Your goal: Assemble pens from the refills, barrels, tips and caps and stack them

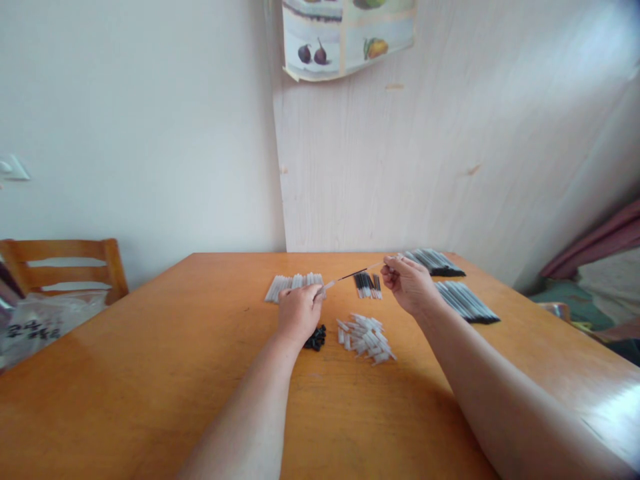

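Note:
My left hand (299, 310) is closed around a clear pen barrel (328, 285) just above the orange wooden table (150, 373). My right hand (407, 280) pinches the far end of a thin dark ink refill (356, 273) whose tip meets the barrel's mouth. Behind my left hand lies a row of clear barrels (293, 282). Between my hands lies a small bunch of black refills (367, 285). A pile of small white caps (366, 337) and a cluster of small black parts (316, 338) lie just in front of my hands.
Two stacks of finished pens (436, 261) (466, 301) lie at the table's right rear. A wooden chair (65, 263) and a plastic bag (40, 323) stand at the left. The wall is close behind the table; a fruit poster (345, 37) hangs above.

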The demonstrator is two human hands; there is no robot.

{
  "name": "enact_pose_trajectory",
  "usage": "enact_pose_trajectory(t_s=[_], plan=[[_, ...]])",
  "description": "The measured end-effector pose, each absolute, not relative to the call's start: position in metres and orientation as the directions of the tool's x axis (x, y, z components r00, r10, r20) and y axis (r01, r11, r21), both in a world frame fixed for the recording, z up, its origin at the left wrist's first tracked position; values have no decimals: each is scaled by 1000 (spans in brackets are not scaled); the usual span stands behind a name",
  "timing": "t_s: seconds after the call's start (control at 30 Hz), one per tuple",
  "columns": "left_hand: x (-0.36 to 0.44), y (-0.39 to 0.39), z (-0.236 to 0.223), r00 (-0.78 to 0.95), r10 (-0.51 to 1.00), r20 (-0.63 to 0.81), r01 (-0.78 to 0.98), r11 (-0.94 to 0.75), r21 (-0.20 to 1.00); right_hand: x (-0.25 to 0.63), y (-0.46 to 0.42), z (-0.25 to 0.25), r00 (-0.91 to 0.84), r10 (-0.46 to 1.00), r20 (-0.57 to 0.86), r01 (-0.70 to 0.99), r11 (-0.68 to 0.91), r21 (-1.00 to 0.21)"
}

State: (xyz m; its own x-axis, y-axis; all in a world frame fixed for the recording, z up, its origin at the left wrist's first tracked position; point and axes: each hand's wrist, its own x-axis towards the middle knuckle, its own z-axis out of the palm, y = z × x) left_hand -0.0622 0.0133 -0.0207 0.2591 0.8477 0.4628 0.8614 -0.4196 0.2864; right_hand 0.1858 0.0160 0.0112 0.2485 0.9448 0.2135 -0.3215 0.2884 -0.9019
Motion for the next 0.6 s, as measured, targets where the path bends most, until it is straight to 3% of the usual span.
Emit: enact_pose_trajectory(t_s=[0.6], plan=[[-63,15,-25,355,803,479,776,-538,328,182,14,12,216,949,230,-298,289,-910]])
